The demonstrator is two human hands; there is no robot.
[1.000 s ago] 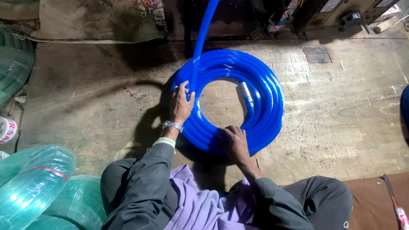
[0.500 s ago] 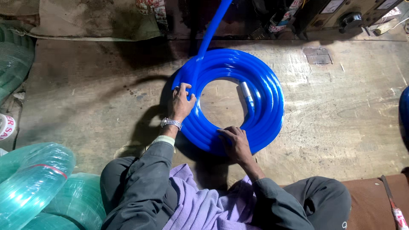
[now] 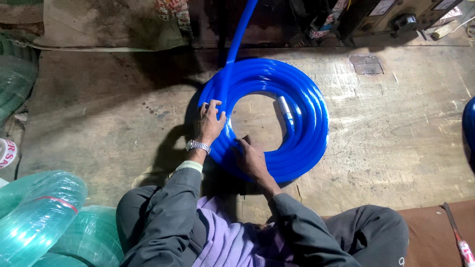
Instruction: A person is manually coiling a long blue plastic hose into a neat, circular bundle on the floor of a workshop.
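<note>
Fingers of the left hand (image 3: pixel 212 121) curl over the left side of the blue hose coil (image 3: pixel 302 148), a closed grip that pins the loops just where the free length of hose (image 3: pixel 241 34) comes down from the top of the frame to join the ring; held there, the incoming run would lie flat against the turns already laid. The right hand (image 3: pixel 251 158) rests palm down on the lower left arc of the coil, fingers spread rather than wrapped, seemingly pressing the stack so the loops stay together; it grasps nothing. The coil lies flat on the worn wooden floor (image 3: pixel 396 133) in the middle of the frame, just ahead of the person's knees. Inside the ring, at its right, a silvery metal fitting (image 3: pixel 284 107) sits on the innermost turn, probably the hose's end, tucked within. A wristwatch (image 3: pixel 198 146) shows on the left wrist. Rolls of pale green clear tubing (image 3: pixel 44 217) lie in the lower left, well apart from the hands.
</note>
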